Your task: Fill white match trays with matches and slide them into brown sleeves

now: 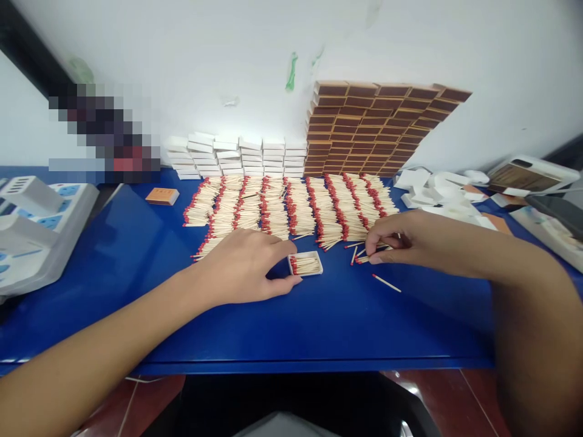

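A small white matchbox tray (305,263) with red-tipped matches in it lies on the blue table (291,328). My left hand (246,267) rests beside it, thumb and fingers closed on the tray's left end. My right hand (396,238) pinches a few loose matches (364,257) just right of the tray. One single match (387,283) lies apart, nearer the front edge. Behind both hands, long rows of matches (291,206) cover the table.
White inner trays (237,155) are stacked at the back wall, with a taller stack of brown matchbox sleeves (368,127) to their right. Loose white trays (437,194) lie at the right. A power strip (31,224) sits at the left, an orange matchbox (162,195) near it.
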A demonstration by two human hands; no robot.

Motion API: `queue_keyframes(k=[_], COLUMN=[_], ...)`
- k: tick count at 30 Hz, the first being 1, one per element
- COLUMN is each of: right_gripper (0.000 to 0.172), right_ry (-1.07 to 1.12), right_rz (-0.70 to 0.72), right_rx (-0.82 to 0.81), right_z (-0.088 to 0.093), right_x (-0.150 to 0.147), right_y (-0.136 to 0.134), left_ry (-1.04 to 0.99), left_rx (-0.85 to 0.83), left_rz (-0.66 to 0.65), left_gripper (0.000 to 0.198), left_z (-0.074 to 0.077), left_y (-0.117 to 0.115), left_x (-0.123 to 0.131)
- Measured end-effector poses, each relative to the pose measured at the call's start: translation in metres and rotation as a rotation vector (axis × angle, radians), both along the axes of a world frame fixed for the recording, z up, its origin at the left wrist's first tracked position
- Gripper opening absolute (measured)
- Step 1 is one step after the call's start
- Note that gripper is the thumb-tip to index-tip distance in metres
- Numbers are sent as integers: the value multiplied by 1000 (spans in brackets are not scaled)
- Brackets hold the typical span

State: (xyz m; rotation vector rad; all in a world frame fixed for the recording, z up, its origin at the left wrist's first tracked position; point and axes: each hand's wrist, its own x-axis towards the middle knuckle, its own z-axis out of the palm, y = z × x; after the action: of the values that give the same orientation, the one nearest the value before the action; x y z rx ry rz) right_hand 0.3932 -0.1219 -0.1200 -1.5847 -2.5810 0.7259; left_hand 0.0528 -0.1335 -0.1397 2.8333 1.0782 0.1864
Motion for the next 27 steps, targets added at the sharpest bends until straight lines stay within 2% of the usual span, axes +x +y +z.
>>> queue_keyframes(k=[3,9,27], right_gripper=[24,16,16], right_ry=[-31,15,52], right_rz=[-12,7,8], right_rx=[-53,-25,-35], right_z=[0,2,2], right_x=[-5,-13,-17], right_y=[0,-1,-1], left_ry=[4,7,20], left_rx=[-2,-25,-22], left_rz=[8,-7,1], left_gripper=[34,34,34], left_z=[1,1,2], left_y=[-1,0,0], left_x=[0,0,1])
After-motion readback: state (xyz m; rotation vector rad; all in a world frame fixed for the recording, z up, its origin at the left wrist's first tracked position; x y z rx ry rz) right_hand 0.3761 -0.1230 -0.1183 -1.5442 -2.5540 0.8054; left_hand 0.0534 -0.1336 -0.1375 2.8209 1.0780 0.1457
